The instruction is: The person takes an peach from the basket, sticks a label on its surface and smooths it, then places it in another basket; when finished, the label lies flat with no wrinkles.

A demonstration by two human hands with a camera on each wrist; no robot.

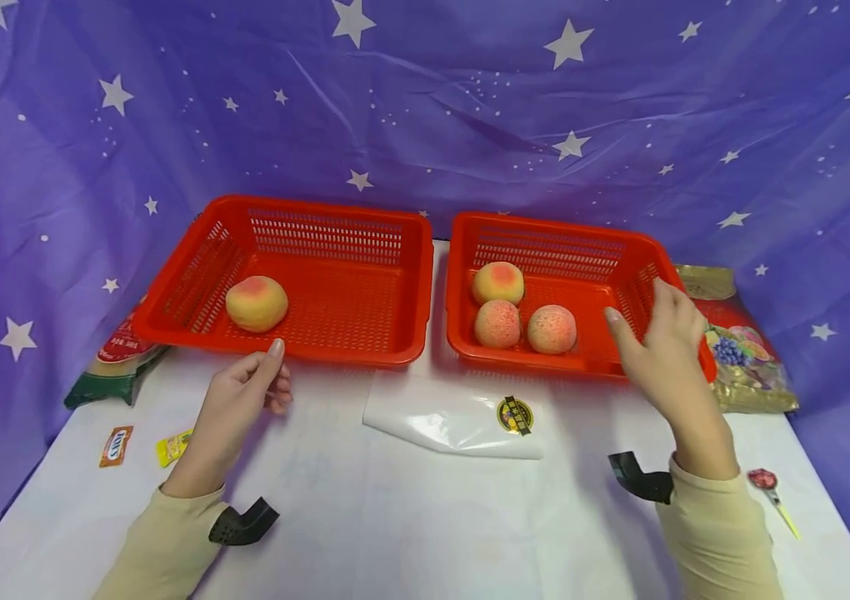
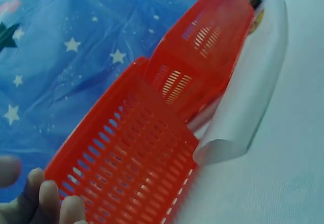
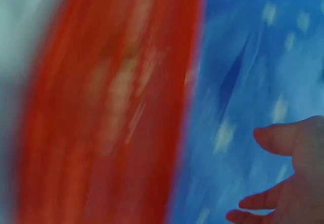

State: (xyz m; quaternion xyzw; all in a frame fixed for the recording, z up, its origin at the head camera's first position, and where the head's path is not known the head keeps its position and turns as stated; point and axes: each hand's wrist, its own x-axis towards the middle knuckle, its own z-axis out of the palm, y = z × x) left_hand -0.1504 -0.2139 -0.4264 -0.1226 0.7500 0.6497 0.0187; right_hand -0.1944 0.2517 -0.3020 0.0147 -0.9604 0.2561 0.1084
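In the head view, my left hand hovers by the front rim of the left red basket, its fingers loosely bent and holding nothing. The left wrist view shows its thumb apart from the fingertips beside the basket wall. One yellow peach with a red blush lies in that basket. Above the right end of the right red basket is my right hand, thumb and fingers spread, holding nothing. A yellow-red peach and two speckled pink peaches sit in this basket's left half.
A white plastic bag with a round label lies before the baskets. Printed packages flank both outer sides. Two small wrapped candies lie at left, a lollipop at right. A purple star-patterned cloth hangs behind.
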